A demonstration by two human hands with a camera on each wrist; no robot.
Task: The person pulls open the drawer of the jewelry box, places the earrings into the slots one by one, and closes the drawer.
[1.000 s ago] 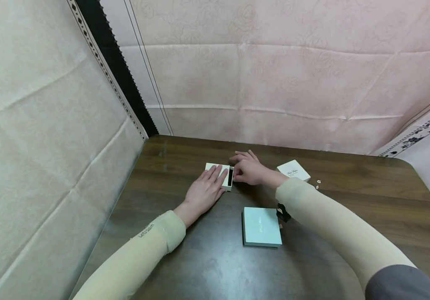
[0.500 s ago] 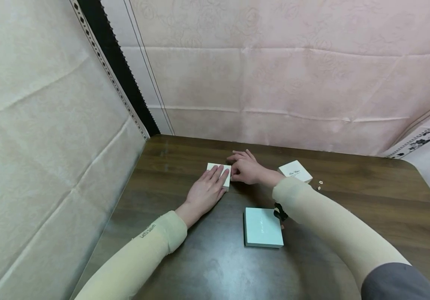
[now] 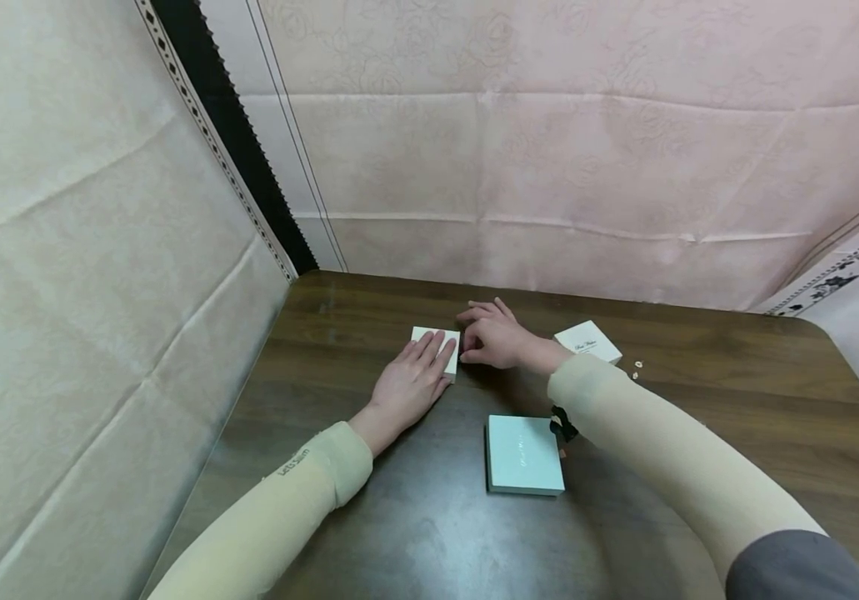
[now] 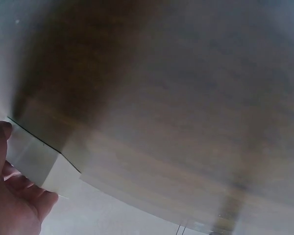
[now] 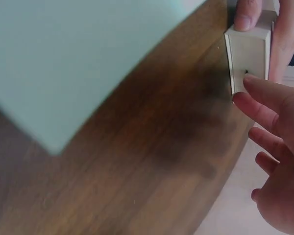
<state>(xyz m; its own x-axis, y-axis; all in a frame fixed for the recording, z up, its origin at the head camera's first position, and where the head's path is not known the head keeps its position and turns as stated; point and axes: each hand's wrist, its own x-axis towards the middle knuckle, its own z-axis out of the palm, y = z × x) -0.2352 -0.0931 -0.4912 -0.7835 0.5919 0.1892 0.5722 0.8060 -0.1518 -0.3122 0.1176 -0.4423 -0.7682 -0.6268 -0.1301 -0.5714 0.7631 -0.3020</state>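
A small white drawer-style box [image 3: 453, 360] lies on the table under my left hand [image 3: 408, 389]. The left fingers stretch across its top, and the thumb lies against its near side, as the left wrist view also shows the box [image 4: 34, 159] between thumb and fingers. My right hand [image 3: 498, 340] is at the box's right end, fingers loosely bent and spread. In the right wrist view, two fingertips of the right hand [image 5: 279, 142] are at the end face of the box [image 5: 249, 49], right by a small dark spot on it. The box's drawer sits level with its sleeve.
A second white box [image 3: 588, 342] with black script stands behind the right forearm. Small pale bits [image 3: 636, 370] lie to its right. A mint-green box [image 3: 525, 454] lies nearer the body, beside the right sleeve. Curtains hang along the table's [image 3: 369, 517] back and left edges.
One second ago the drawer stuck out on the right with its dark inside showing. It has slid left into the sleeve, with the right hand at it; the left hand stayed put.
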